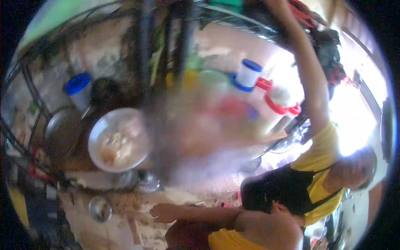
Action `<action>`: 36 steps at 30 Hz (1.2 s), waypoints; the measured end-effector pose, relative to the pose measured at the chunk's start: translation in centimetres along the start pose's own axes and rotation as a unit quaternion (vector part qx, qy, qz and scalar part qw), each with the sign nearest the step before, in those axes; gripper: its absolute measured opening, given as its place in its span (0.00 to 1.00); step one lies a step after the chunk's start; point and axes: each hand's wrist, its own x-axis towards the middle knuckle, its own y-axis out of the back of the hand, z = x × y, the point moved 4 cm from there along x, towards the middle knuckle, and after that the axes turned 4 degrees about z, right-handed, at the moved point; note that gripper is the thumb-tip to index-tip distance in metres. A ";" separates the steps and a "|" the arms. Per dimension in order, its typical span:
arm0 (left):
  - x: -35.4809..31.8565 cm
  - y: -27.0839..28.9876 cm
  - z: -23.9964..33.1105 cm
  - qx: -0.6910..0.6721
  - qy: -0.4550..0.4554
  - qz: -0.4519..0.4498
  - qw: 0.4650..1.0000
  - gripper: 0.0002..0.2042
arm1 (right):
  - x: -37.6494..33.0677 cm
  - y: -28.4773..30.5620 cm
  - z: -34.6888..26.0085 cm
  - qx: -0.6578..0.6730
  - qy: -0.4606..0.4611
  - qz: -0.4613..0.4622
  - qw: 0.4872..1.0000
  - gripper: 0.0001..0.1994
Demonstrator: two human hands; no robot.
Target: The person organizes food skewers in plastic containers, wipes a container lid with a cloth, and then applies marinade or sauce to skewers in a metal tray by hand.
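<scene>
The picture is heavily smeared. A bare arm comes in low at the right, and my right hand (165, 212) reaches left at its end, fingers loosely stretched and nothing visible in them. My left hand does not show. Nearest to the right hand, on the lower left, is a small metal bowl (100, 209). Above stands a large white bowl (95, 137) with pale, wet-looking food pieces and a browner patch; neither hand touches it. A blurred, pinkish-brown shape hides the middle of the view.
A co-worker in yellow and a black apron (273, 189) sits close at right, one arm (310, 71) raised. Blue-lidded containers (78, 85), a white canister (250, 74), red-lidded jars (280, 100) and a dark post (146, 50) stand around. A metal pan (62, 129) is at far left.
</scene>
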 end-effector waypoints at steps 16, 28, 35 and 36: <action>6.3 -15.7 36.5 0.134 -0.565 -0.302 0.756 0.25 | -20.3 -9.0 12.2 0.648 -0.410 0.232 0.599 0.32; 21.8 -16.1 21.7 -0.096 -0.328 -0.249 0.906 0.21 | -19.5 -7.5 12.8 0.622 -0.411 0.227 0.626 0.32; 15.4 -16.9 6.3 -0.293 -0.301 -0.133 0.898 0.19 | -12.2 5.4 17.7 0.048 -0.253 0.423 0.869 0.28; 13.7 -16.7 5.3 -0.290 -0.330 -0.092 0.894 0.18 | -12.4 8.7 18.0 -0.127 -0.194 0.476 0.848 0.27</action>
